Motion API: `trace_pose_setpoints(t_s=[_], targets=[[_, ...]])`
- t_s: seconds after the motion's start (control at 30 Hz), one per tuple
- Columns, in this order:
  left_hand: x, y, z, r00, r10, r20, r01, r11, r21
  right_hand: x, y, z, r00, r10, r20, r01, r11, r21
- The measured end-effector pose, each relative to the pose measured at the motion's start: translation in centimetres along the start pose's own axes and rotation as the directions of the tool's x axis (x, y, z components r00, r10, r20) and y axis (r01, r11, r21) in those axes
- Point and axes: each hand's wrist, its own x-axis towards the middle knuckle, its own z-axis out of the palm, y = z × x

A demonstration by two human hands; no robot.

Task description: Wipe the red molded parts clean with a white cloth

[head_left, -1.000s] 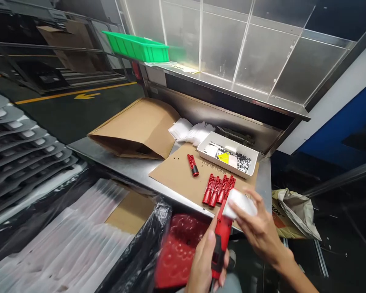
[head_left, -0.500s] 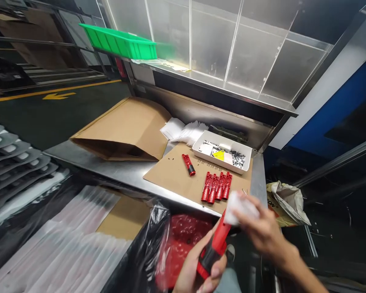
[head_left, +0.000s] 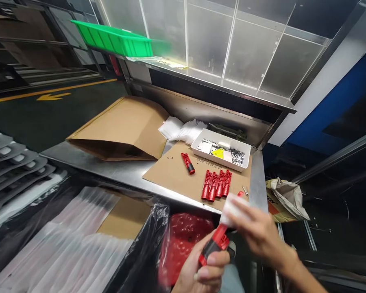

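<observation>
Left hand closed round the base of a red part, thumb pressed over it. Right hand pinching a white pouch at the part's upper end, likely sliding it on, though blurred. Bagging step, mid-way by the look of it. Next: a steady grip, pouch drawn down. Beyond, four red parts in a row on cardboard, white tray behind.

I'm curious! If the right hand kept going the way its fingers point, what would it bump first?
Probably the white bag it already holds, then the red part in the left hand. The right hand points leftward; depth is unclear.
</observation>
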Motion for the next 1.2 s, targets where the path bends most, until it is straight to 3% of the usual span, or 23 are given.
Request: trace_pose_setpoints(t_s=[0.07, 0.2, 0.33, 0.47, 0.57, 0.6, 0.7, 0.87, 0.97, 1.1, 1.2], targets=[[0.3, -0.1, 0.0, 0.999, 0.021, -0.024, -0.020, 1.000, 0.019, 0.0, 0.0, 0.1, 0.995, 0.100, -0.015, -0.101, 0.991, -0.087], [0.9, 0.2, -0.4, 0.997, 0.050, -0.053, -0.045, 0.996, 0.080, -0.3, 0.0, 0.6, 0.998, -0.030, 0.064, 0.033, 0.999, -0.043], [1.3, 0.4, -1.1, 0.996, 0.040, -0.081, -0.025, 0.982, 0.186, -0.4, 0.4, 0.6, 0.987, 0.160, -0.024, -0.162, 0.981, -0.109], [1.6, 0.3, -1.9, 0.974, 0.171, -0.150, -0.119, 0.944, 0.308, -0.4, 0.4, 0.8, 0.998, 0.007, 0.068, -0.007, 1.000, 0.000], [2.0, -0.1, -1.9, 0.957, 0.223, -0.183, -0.147, 0.923, 0.357, -0.4, 0.5, 1.0, 0.980, 0.201, 0.002, -0.200, 0.978, -0.067], [2.0, -0.2, -1.8, 0.948, 0.237, -0.210, -0.145, 0.914, 0.379, -0.4, 0.5, 1.1, 0.978, 0.208, -0.019, -0.209, 0.975, -0.072], [2.1, -0.4, -1.4, 0.921, 0.270, -0.280, -0.139, 0.901, 0.412, -0.4, 0.4, 1.2, 0.999, 0.000, 0.048, -0.001, 1.000, 0.012], [2.2, -0.2, -2.1, 0.906, 0.298, -0.301, -0.139, 0.881, 0.452, 0.1, 0.6, 0.8, 0.987, 0.163, -0.003, -0.162, 0.981, -0.108], [2.4, -0.2, -2.4, 0.873, 0.333, -0.356, -0.131, 0.863, 0.487, 0.1, 0.5, 0.8, 0.995, -0.005, 0.100, 0.005, 1.000, -0.001], [1.9, -0.7, -1.2, 0.866, 0.408, -0.289, -0.181, 0.794, 0.580, -0.1, 0.6, 1.2, 0.980, 0.183, 0.077, -0.176, 0.980, -0.090], [1.2, -1.0, -0.1, 0.853, 0.424, -0.304, -0.166, 0.773, 0.612, -0.3, 0.6, 1.2, 0.995, 0.035, 0.097, -0.034, 0.999, -0.020]])
